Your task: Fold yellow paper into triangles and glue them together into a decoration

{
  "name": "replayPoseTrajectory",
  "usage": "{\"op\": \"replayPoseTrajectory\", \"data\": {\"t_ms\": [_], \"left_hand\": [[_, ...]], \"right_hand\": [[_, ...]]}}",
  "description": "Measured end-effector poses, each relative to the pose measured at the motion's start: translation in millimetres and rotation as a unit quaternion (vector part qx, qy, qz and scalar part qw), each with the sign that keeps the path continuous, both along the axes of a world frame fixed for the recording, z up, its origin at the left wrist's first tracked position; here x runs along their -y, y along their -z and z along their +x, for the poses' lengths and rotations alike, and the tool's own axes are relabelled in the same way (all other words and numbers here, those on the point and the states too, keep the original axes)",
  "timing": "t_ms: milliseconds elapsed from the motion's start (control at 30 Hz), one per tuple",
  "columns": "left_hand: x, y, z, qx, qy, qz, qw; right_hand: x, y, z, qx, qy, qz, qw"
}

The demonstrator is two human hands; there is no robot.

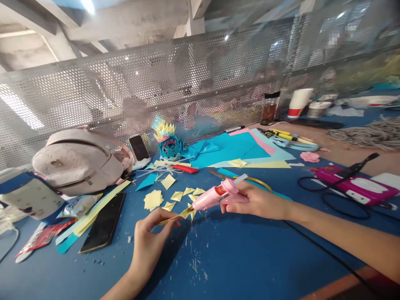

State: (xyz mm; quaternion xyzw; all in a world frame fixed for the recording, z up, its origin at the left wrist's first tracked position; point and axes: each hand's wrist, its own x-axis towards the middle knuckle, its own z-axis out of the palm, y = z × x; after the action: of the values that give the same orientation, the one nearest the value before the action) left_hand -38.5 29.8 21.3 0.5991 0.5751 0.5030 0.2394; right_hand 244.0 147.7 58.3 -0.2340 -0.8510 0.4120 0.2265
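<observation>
My right hand (246,200) is closed round a pink hot glue gun (209,196), a clear glue stick poking out of its back end. The gun's nozzle is at a yellow paper strip with folded points (186,212), which my left hand (153,235) pinches between thumb and fingers. I cannot tell whether the nozzle touches the paper. Just beyond lie several small folded yellow paper pieces (177,196) and a stack of yellow paper squares (153,200). Farther back stands a teal, yellow and pink folded-paper model (170,143).
A pale pink backpack (75,160), a propped phone (139,148) and a dark phone (104,221) are on the left. Behind the hands are a red cutter (186,168) and blue paper sheets (231,148). A magenta power strip (356,185) and black cables lie right.
</observation>
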Motion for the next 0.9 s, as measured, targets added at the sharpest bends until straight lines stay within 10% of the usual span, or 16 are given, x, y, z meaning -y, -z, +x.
{"op": "replayPoseTrajectory", "data": {"t_ms": [900], "left_hand": [[2.5, 0.0, 5.9, 0.005, -0.027, 0.02, 0.999]], "right_hand": [[-3.5, 9.3, -1.3, -0.003, 0.019, -0.091, 0.996]]}}
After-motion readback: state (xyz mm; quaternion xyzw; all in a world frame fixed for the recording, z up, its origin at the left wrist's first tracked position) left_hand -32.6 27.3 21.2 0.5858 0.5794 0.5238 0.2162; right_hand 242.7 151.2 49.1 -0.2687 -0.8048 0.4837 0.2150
